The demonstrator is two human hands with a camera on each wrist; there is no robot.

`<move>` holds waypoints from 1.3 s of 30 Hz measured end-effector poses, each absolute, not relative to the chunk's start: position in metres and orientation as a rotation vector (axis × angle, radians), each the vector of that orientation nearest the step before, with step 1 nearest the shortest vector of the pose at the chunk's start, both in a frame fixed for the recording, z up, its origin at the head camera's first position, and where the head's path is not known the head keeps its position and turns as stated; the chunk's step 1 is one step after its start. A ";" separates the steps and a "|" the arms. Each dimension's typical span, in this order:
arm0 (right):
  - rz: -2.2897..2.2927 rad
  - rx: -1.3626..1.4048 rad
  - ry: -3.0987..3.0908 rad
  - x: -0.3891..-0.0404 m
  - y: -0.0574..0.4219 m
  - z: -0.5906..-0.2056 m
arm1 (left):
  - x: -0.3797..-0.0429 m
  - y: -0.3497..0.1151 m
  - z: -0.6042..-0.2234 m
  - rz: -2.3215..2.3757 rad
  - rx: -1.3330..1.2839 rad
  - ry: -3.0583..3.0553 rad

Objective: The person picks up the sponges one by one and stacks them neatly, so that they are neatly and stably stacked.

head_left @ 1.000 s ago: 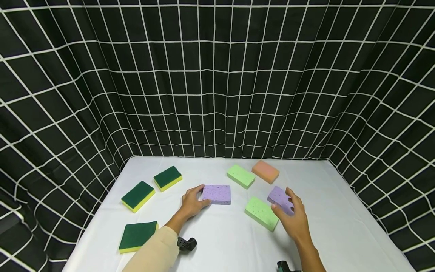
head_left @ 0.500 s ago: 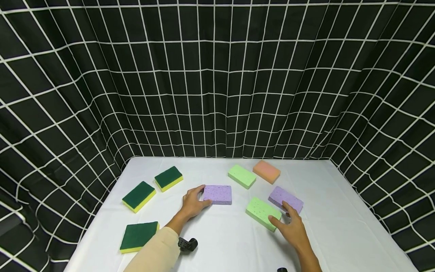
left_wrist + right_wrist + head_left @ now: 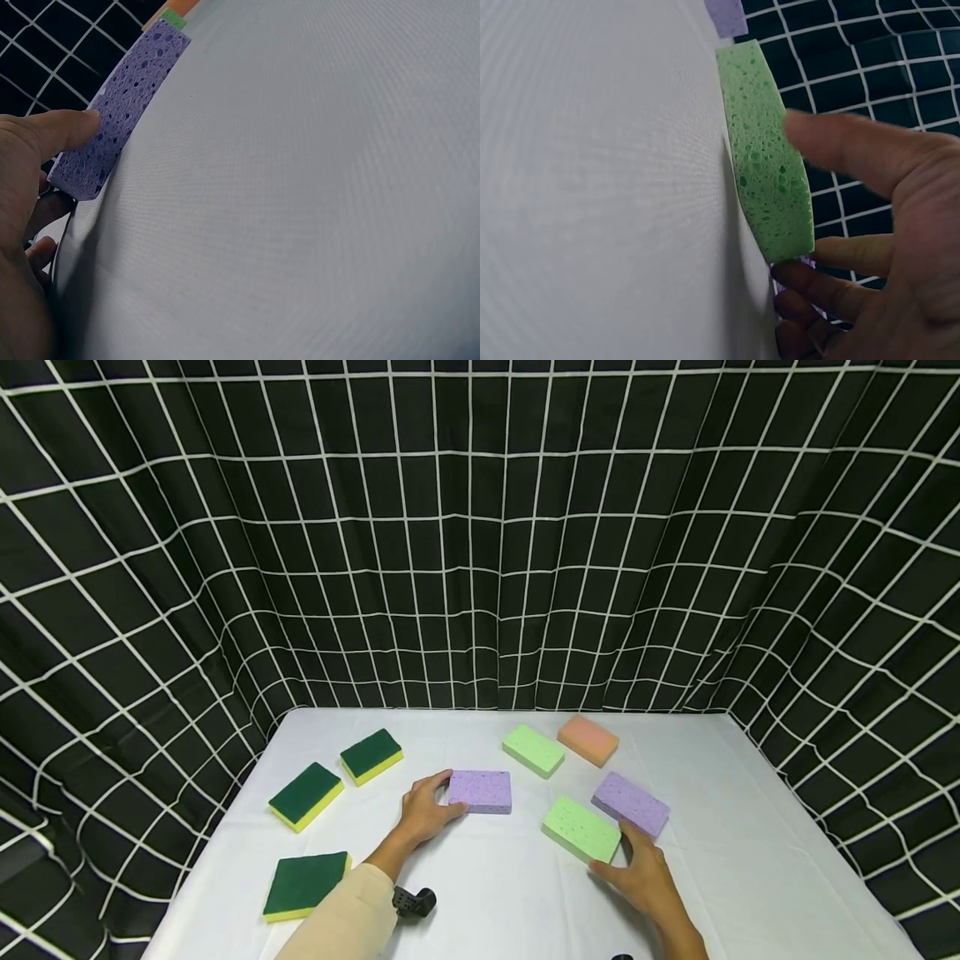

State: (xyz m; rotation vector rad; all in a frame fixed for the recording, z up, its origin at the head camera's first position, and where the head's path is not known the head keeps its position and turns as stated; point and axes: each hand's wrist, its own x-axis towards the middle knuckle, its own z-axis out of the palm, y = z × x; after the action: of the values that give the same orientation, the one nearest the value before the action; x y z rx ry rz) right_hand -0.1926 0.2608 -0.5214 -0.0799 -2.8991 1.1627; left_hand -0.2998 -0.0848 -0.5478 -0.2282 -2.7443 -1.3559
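In the head view my left hand (image 3: 429, 812) holds the left end of a purple sponge (image 3: 480, 792), which lies flat on the white cloth. The left wrist view shows the thumb on that sponge's pitted side (image 3: 120, 112) and the fingers at its end. My right hand (image 3: 641, 872) has its thumb and forefinger around the near right end of a light green sponge (image 3: 581, 829). In the right wrist view the thumb lies at the edge of the green sponge (image 3: 765, 150), with fingers at its lower end. A second purple sponge (image 3: 632, 803) lies just behind that hand.
Farther back are another light green sponge (image 3: 534, 750) and an orange sponge (image 3: 588, 740). Green-and-yellow scrub sponges (image 3: 305, 795) lie on the left, one partly behind the left sleeve (image 3: 348, 914). A black gridded curtain (image 3: 480, 568) encloses the white-covered table (image 3: 750, 860).
My right hand has come back from over the right-hand purple sponge, down and toward me, to the near end of the green sponge. The left hand has stayed on its purple sponge.
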 end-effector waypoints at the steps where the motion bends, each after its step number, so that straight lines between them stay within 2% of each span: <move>1: 1.142 -0.078 -2.901 -0.193 0.261 -0.523 | -0.300 -0.085 -0.548 -1.351 -0.227 -2.744; 11: 1.120 -0.161 -2.873 -0.191 0.259 -0.523 | -0.299 -0.084 -0.548 -1.362 -0.228 -2.731; 20: 1.331 -0.189 -2.752 -0.186 0.262 -0.514 | -0.297 -0.082 -0.548 -1.368 -0.225 -2.732; 39: 1.565 0.244 -2.400 -0.202 0.256 -0.472 | -0.299 -0.084 -0.551 -1.354 -0.213 -2.744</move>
State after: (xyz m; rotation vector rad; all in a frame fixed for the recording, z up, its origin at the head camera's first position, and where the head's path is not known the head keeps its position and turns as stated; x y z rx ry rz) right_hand -0.2021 0.2560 -0.4723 0.2435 -2.3999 1.5654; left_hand -0.2993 -0.0842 -0.5506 -0.2127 -2.7444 -1.3537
